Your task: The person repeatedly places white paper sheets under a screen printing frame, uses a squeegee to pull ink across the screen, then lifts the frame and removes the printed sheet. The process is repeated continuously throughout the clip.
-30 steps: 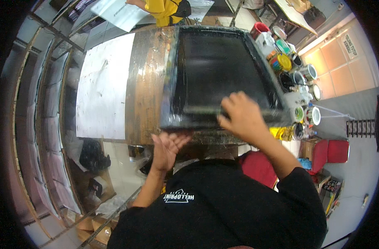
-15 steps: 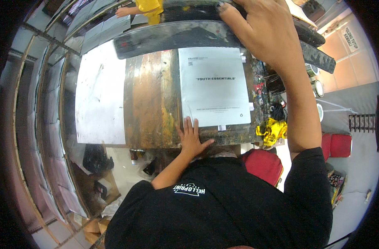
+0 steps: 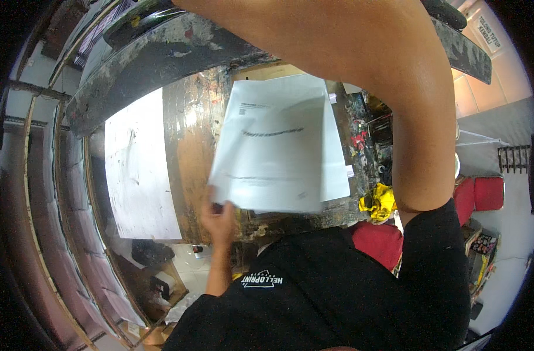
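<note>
My left hand point(image 3: 219, 219) pinches the near left corner of a white printed sheet point(image 3: 273, 158), with dark print across its middle and small print near its ends. The sheet is blurred and lifted at a tilt off the wooden table point(image 3: 194, 146). Beneath it, another white sheet point(image 3: 335, 169) shows along the right side. My right arm reaches up across the top of the view; its hand lies beyond the picture's edge. Near that forearm, a dark, paint-stained bar point(image 3: 156, 61) spans the table's far side.
A large white sheet point(image 3: 139, 175) covers the table's left part. A crumpled yellow cloth point(image 3: 379, 202) lies at the right near corner. Red chairs point(image 3: 379, 243) stand to the right. Tall racks point(image 3: 62, 205) line the left. Paint smears mark the table's right edge.
My left hand has gone from resting flat by the printed sheet to holding its corner, raising it leftward. My right arm has swung left, its hand leaving view. The dark bar has shifted and turned.
</note>
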A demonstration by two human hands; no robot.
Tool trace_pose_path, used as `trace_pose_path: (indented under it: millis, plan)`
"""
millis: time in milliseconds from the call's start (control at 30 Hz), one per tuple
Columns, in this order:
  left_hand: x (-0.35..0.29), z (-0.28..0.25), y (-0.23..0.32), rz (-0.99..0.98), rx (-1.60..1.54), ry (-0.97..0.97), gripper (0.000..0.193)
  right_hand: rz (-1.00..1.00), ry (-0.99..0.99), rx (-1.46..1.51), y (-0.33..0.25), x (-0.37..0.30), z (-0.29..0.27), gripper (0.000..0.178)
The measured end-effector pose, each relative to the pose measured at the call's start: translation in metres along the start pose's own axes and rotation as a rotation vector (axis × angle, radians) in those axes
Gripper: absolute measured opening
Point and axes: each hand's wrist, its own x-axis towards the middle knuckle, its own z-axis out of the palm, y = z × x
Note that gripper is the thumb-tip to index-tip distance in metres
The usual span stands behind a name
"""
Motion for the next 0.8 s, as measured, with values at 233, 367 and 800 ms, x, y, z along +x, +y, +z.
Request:
trace_pose_path:
  millis: [233,367,800]
  plan:
    - [0.180,-0.223,-0.120,0.250,0.671,-0.033,0.068,0.284,-0.249,0.287,-0.032,0.004,-0.034,0.045]
    - [0.253,-0.233,-0.109,0.136,0.853,0.089,0.069,0.203,-0.107,0.249,-0.004,-0.039,0.006,0.037]
    - [-0.099,-0.015,-0.087,-0.833,-1.035,-0.500,0.118,0.194,-0.780,0.612,-0.092,-0.372,0.117,0.040]
